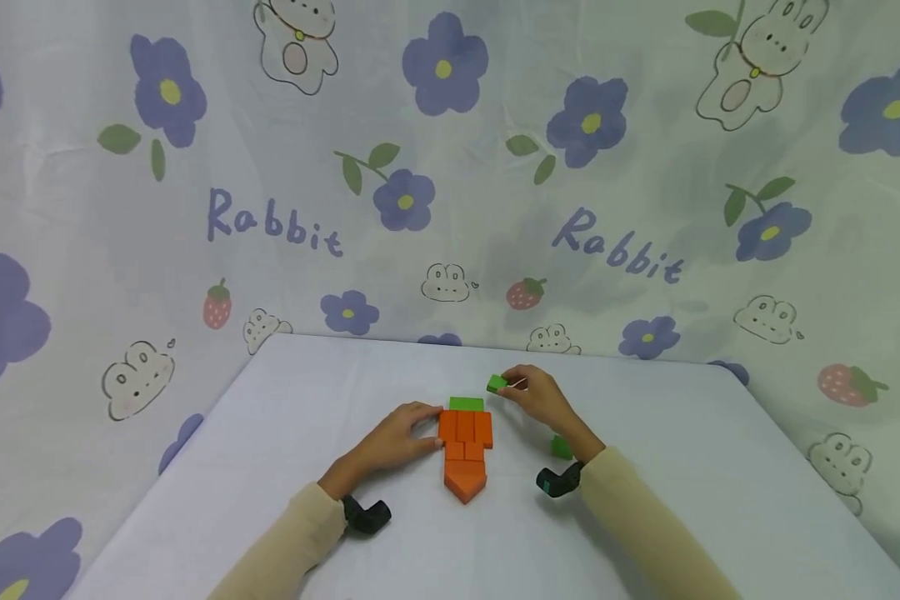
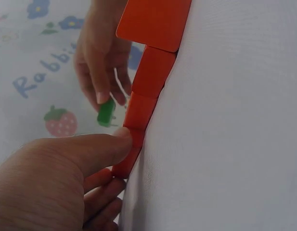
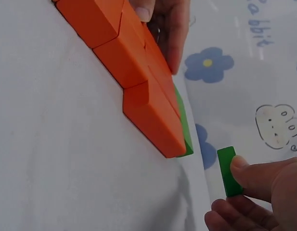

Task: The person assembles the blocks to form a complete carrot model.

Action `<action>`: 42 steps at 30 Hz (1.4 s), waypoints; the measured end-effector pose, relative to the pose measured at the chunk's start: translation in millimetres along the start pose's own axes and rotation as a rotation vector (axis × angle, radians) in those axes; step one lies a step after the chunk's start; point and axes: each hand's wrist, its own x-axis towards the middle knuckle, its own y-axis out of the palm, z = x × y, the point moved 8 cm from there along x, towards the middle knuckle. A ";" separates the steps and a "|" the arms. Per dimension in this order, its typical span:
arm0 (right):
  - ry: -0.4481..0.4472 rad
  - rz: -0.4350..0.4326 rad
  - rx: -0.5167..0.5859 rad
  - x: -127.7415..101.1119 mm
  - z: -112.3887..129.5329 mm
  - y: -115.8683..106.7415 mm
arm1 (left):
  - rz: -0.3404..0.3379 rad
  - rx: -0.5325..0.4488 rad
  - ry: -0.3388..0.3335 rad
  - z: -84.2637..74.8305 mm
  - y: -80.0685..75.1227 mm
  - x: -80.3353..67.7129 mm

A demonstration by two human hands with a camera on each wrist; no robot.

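We see the right hand (image 1: 543, 396), just right of frame centre in the head view, pinching a small green block (image 1: 497, 383) between thumb and fingertips, held just above and to the right of the carrot-shaped assembly. In the right wrist view the same green block (image 3: 229, 171) sits at lower right, gripped by its lower end with the upper part free.

The left hand (image 1: 401, 437) rests against the left edge of the orange block assembly (image 1: 465, 450) at frame centre, fingers fairly straight, thumb tip (image 2: 122, 137) touching the block edge. A flat green block (image 1: 467, 404) lies touching the top of the orange pieces. Another green piece (image 1: 562, 447) lies on the white table (image 1: 270, 433) beside the right wrist.

We judge the held block to be rigid, light and smooth-faced, so it may slip under a loose pinch. Grip on two opposite flat faces is advised. The orange pieces appear loose, not joined; side support prevents shifting.
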 end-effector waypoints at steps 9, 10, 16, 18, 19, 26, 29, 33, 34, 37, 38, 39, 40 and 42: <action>0.013 0.017 -0.059 6.5 -5.2 21.3 | -0.003 0.013 0.013 -2.3 4.1 1.9; 0.006 0.013 -0.068 6.0 -4.6 21.8 | -0.004 0.013 0.014 -2.7 4.1 2.0; -0.001 0.009 -0.094 4.2 -5.9 24.6 | -0.012 0.016 0.017 -3.8 1.9 1.9; 0.004 0.015 -0.099 4.4 -7.5 25.7 | -0.013 0.013 0.019 -3.5 1.4 1.4; 0.007 0.018 -0.102 4.5 -8.4 26.3 | -0.012 0.009 0.020 -3.3 1.3 1.2; 0.004 0.049 -0.112 6.2 -9.6 29.5 | -0.003 -0.012 0.012 -2.3 2.8 -0.5; 0.015 0.061 -0.110 5.8 -8.5 29.7 | 0.000 -0.002 0.012 -2.7 2.5 -0.5; 0.026 0.068 -0.109 5.2 -7.6 29.5 | 0.001 -0.002 0.013 -2.6 1.5 -0.5; 0.030 0.068 -0.111 5.4 -7.6 29.4 | -0.001 -0.003 0.015 -2.7 1.2 -0.6; 0.037 0.078 -0.109 5.7 -8.1 29.5 | -0.001 -0.003 0.015 -2.7 0.8 -0.6; 0.030 0.084 -0.108 5.4 -7.6 29.5 | -0.002 -0.004 0.017 -2.8 0.5 -0.6; 0.021 0.091 -0.104 4.8 -7.4 29.3 | -0.004 -0.003 0.020 -2.9 0.1 -0.6; 0.014 0.097 -0.097 3.9 -7.3 28.7 | -0.007 -0.005 0.018 -3.0 -0.5 -0.6; -0.014 0.112 -0.078 1.1 -6.3 26.1 | -0.009 0.005 0.013 -2.1 -1.6 -1.0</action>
